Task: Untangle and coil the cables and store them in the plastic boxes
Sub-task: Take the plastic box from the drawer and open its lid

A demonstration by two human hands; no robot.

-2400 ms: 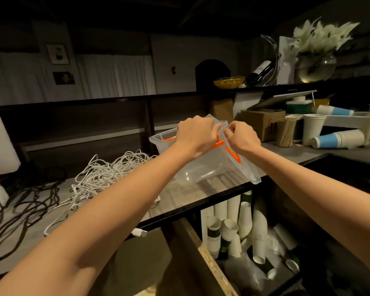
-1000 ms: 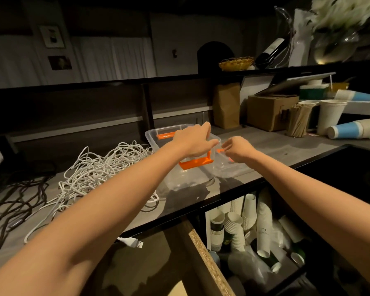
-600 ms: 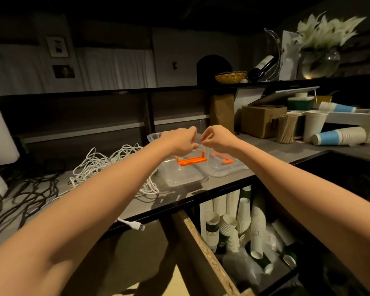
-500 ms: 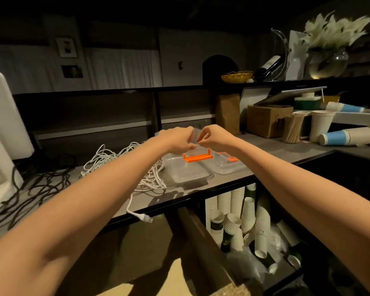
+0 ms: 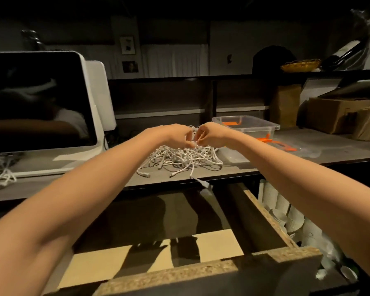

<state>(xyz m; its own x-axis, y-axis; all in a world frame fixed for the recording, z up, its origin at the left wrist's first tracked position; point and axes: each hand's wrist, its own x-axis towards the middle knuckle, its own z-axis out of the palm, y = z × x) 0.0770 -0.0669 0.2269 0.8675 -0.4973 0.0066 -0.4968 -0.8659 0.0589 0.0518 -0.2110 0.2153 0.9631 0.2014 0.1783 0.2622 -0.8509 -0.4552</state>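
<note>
A tangled heap of white cables (image 5: pixel 184 157) lies on the grey counter, with loose plug ends trailing to the front edge and one plug (image 5: pixel 204 183) hanging over it. My left hand (image 5: pixel 175 136) and my right hand (image 5: pixel 209 135) hover close together over the heap, fingers curled, each pinching white strands lifted from the top. To the right stands a clear plastic box (image 5: pixel 247 126) with orange clips. Its clear lid (image 5: pixel 286 146) with an orange handle lies flat beside it.
A white-framed screen (image 5: pixel 41 103) stands at the left, with more cables (image 5: pixel 0 174) at its base. A brown bag (image 5: pixel 285 107) and cardboard box (image 5: pixel 333 114) sit at the back right. An open wooden drawer (image 5: pixel 201 272) juts out below; stacked paper cups (image 5: pixel 286 212) fill the shelf underneath.
Both hands let go of the plastic box and lid, which now rest on the counter. The view swung left, and the hands moved onto the white cable heap and took hold of strands.
</note>
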